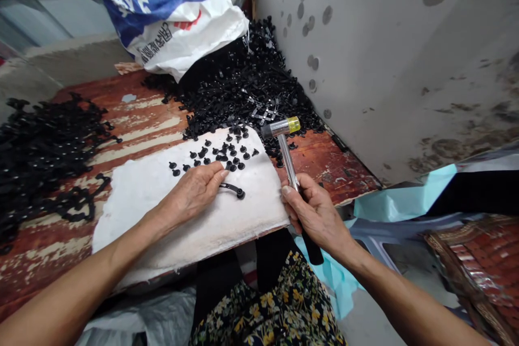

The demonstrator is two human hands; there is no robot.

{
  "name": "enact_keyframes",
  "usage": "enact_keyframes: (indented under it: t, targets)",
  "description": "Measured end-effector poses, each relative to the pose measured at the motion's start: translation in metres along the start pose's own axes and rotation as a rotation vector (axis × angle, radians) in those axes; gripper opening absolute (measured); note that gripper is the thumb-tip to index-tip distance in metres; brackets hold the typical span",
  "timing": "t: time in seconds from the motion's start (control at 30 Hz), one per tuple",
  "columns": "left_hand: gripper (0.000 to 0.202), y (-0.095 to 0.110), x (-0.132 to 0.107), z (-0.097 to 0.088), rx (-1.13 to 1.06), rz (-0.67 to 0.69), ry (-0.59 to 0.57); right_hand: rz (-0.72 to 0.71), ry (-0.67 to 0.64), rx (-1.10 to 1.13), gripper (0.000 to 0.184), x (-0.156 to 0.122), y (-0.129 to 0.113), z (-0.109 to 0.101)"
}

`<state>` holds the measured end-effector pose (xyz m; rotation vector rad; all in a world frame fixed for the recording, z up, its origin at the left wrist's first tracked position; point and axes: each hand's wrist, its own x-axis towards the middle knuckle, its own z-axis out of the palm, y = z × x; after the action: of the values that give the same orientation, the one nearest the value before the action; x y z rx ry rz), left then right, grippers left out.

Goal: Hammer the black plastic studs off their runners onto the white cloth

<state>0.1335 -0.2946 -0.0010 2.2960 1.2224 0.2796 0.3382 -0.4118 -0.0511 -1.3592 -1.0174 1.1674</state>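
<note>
The left hand point(198, 184) pinches a curved black strip point(230, 187) above a white cloth point(243, 219); the right hand point(312, 211) — wrapped around a hammer point(287, 158) — hovers by the tabletop's point(320, 159) front edge.

Soft, diffuse light leaves the white cloth point(130, 189) brightest; the far black pile point(247, 84) is dark with small glints; wide-angle stretching distorts the edges.

A grey wall point(377, 54), marked with round dark patches and stained low down, stood beside a worn red-brown tabletop point(334, 165); a rough ledge point(87, 62) bordered its far left edge.
</note>
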Motion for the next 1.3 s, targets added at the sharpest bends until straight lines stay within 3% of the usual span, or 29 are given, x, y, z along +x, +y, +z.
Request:
enact_keyframes:
  t: [0.23,0.33,0.43,0.53,0.77,0.9,0.97,1.13,1.3]
  targets:
    - [0.035,-0.005,0.008,-0.005,-0.105,-0.036,-0.139,-0.011,-0.03,-0.101,0.029,0.001,-0.002,-0.003]
    - [0.034,-0.005,0.009,-0.007,-0.095,-0.008,-0.126,-0.222,-0.044,-0.344,0.033,0.005,-0.01,-0.005]
    - [0.033,-0.006,0.008,-0.006,-0.088,0.018,-0.108,-0.496,-0.098,-0.567,0.052,0.008,-0.015,-0.006]
    - [0.031,-0.01,0.008,-0.005,-0.084,0.036,-0.114,-0.613,-0.134,-0.692,0.062,0.01,-0.014,-0.007]
    - [0.034,-0.014,0.008,-0.007,-0.082,0.07,-0.109,-0.527,-0.209,-0.873,0.065,0.011,-0.008,-0.011]
    - [0.035,-0.011,0.007,-0.012,-0.206,0.065,-0.193,-0.535,-0.209,-0.898,0.061,0.012,-0.01,-0.009]
    - [0.034,-0.008,0.006,-0.013,-0.249,0.01,-0.242,-0.524,-0.208,-0.907,0.061,0.013,-0.01,-0.009]
    - [0.033,0.003,0.006,-0.013,-0.384,-0.283,-0.294,-0.508,-0.232,-0.913,0.058,0.014,-0.016,-0.009]
    - [0.036,0.009,0.005,-0.009,-0.48,-0.404,-0.279,-0.676,-0.177,-0.805,0.057,0.007,-0.027,-0.005]
